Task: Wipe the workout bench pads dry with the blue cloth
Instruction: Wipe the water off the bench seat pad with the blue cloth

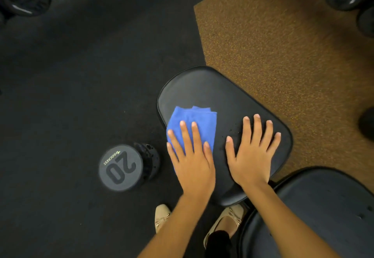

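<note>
- Here, nearest the camera, two beige flat shoes stand on the black floor [81, 79]: the left shoe [162, 216] and the right shoe [229, 220], which is partly under the bench.
- At lower right is one black bench pad, the back pad [323, 207], cut off by the frame's edge.
- Two bare forearms reach forward from the bottom edge to two hands.
- The left hand [192, 162] lies flat with its fingers straight and spread, pressing down on the blue cloth [195, 121]; it grips nothing.
- The right hand [253, 156] also lies flat, fingers straight and spread, palm down on the bare seat pad [212, 90], just beside the cloth and holding nothing.
- The one blue cloth is folded and rests on the left part of the seat pad, with its near end under the left hand.
- A few small water drops [232, 131] sit on the seat pad between the two hands.
- To the left of the bench, one dumbbell [121, 167] marked "20" lies on the black floor.
- Beyond the seat pad, one brown speckled mat [283, 41] covers the floor on the right.
- Farthest off, more dark dumbbells [26, 1] lie at the top corners; they are cut off and blurred, so their number cannot be told.
</note>
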The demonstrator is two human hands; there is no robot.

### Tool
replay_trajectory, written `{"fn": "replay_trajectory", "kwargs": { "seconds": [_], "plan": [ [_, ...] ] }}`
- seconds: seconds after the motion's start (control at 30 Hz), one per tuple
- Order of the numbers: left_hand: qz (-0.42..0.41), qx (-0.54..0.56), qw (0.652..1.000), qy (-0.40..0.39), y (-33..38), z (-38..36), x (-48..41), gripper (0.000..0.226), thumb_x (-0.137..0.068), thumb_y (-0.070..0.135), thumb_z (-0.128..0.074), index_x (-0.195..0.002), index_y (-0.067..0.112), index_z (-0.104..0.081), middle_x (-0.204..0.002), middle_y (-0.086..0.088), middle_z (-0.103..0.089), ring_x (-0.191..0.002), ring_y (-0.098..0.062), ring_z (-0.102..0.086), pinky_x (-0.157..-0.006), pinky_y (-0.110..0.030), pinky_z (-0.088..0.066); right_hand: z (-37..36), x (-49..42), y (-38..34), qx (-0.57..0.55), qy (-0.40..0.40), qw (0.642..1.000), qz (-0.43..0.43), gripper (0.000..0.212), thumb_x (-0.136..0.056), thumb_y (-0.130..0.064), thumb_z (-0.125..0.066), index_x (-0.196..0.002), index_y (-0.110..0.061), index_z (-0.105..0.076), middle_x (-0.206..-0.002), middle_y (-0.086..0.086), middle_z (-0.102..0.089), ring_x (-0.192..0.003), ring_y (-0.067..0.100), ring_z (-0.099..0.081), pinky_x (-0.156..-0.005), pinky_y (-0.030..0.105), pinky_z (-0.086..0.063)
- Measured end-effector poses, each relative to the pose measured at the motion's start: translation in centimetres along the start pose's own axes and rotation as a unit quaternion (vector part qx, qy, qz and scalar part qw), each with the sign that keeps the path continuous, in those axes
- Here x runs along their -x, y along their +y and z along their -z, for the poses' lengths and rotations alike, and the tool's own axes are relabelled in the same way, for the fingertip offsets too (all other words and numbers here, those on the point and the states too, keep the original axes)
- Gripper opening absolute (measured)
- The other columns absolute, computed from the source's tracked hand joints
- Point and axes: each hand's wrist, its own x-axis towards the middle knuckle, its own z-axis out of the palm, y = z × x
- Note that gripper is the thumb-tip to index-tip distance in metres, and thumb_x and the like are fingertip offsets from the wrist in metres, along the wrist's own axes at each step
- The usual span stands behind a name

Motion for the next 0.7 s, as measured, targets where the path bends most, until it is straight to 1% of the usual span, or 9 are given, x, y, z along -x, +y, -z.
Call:
{"fn": "replay_trajectory", "kwargs": {
  "seconds": [0.1,0.23,0.3,0.37,0.47,0.53,0.6,0.67,0.7],
  "plan": [
    [-0.072,-0.064,0.995,-0.006,0.6,-0.4,-3.9,0.051,-0.1,0.035,-0.024,-0.147,0.016,-0.031,-0.153,-0.007,-0.028,-0.141,-0.034,-0.021,-0.112,-0.05,-0.018,-0.1,0.1,0.1,-0.006,0.0,1.0,0.004,0.068,-0.094,-0.049,-0.028,-0.148,-0.007,-0.029,-0.155,0.018,-0.026,-0.143,0.043,-0.016,-0.114,0.061,-0.011],
    [-0.078,-0.066,0.994,-0.025,3.1,-0.7,-4.9,0.052,-0.098,0.033,-0.024,-0.147,0.015,-0.031,-0.153,-0.006,-0.029,-0.141,-0.032,-0.023,-0.112,-0.049,-0.017,-0.1,0.1,0.5,-0.053,0.023,0.998,0.013,0.064,-0.096,-0.046,-0.03,-0.145,-0.005,-0.033,-0.154,0.017,-0.029,-0.143,0.04,-0.017,-0.115,0.057,-0.009],
    [-0.124,-0.073,0.989,-0.042,3.8,-0.8,-2.6,0.052,-0.098,0.034,-0.025,-0.147,0.016,-0.031,-0.153,-0.006,-0.027,-0.141,-0.032,-0.022,-0.111,-0.048,-0.018,0.1,0.1,0.8,-0.132,0.038,0.991,0.006,0.059,-0.097,-0.039,-0.031,-0.145,-0.004,-0.032,-0.153,0.016,-0.031,-0.144,0.035,-0.017,-0.117,0.051,-0.006],
    [-0.157,-0.082,0.983,-0.057,4.4,-1.1,-0.2,0.053,-0.098,0.036,-0.027,-0.147,0.016,-0.03,-0.153,-0.006,-0.027,-0.142,-0.031,-0.02,-0.112,-0.047,-0.018,0.4,0.2,1.3,-0.238,0.045,0.97,-0.01,0.055,-0.096,-0.031,-0.031,-0.144,-0.004,-0.032,-0.152,0.014,-0.033,-0.144,0.028,-0.017,-0.118,0.042,-0.004],
    [-0.101,-0.055,0.992,-0.052,6.6,-1.9,1.3,0.053,-0.096,0.036,-0.029,-0.146,0.016,-0.032,-0.152,-0.006,-0.03,-0.141,-0.031,-0.019,-0.112,-0.045,-0.014,1.1,0.1,2.9,-0.367,0.049,0.928,-0.034,0.053,-0.096,-0.028,-0.031,-0.142,-0.003,-0.036,-0.149,0.011,-0.035,-0.143,0.023,-0.022,-0.118,0.034,-0.013],
    [-0.083,-0.025,0.994,-0.064,8.4,-2.0,1.4,0.053,-0.095,0.034,-0.03,-0.145,0.016,-0.033,-0.151,-0.007,-0.033,-0.14,-0.031,-0.019,-0.112,-0.044,-0.011,1.8,-0.1,4.1,-0.391,0.079,0.916,-0.043,0.05,-0.096,-0.024,-0.033,-0.14,-0.001,-0.039,-0.145,0.006,-0.037,-0.141,0.022,-0.024,-0.117,0.028,-0.017],
    [-0.081,0.008,0.992,-0.096,9.7,-1.5,1.5,0.05,-0.098,0.033,-0.024,-0.143,0.015,-0.036,-0.149,-0.007,-0.035,-0.139,-0.031,-0.021,-0.112,-0.041,-0.009,2.5,-0.1,4.9,-0.399,0.096,0.91,-0.052,0.047,-0.096,-0.02,-0.033,-0.139,-0.002,-0.04,-0.143,0.0,-0.035,-0.142,0.02,-0.023,-0.117,0.025,-0.016],
    [-0.082,0.055,0.991,-0.094,9.6,-0.4,1.0,0.05,-0.1,0.033,-0.017,-0.14,0.014,-0.041,-0.149,-0.006,-0.037,-0.138,-0.032,-0.028,-0.111,-0.038,-0.012,3.0,-0.2,4.9,-0.395,0.1,0.912,-0.044,0.047,-0.094,-0.018,-0.032,-0.137,-0.002,-0.042,-0.144,0.001,-0.036,-0.142,0.02,-0.022,-0.117,0.031,-0.018],
    [-0.086,0.083,0.989,-0.086,9.0,0.3,0.3,0.051,-0.1,0.032,-0.017,-0.139,0.013,-0.044,-0.149,-0.007,-0.036,-0.138,-0.031,-0.029,-0.111,-0.037,-0.013,3.2,-0.1,4.4,-0.375,0.102,0.921,-0.03,0.048,-0.094,-0.018,-0.033,-0.137,-0.001,-0.043,-0.144,0.004,-0.039,-0.142,0.022,-0.023,-0.117,0.036,-0.018]
  ]
}}
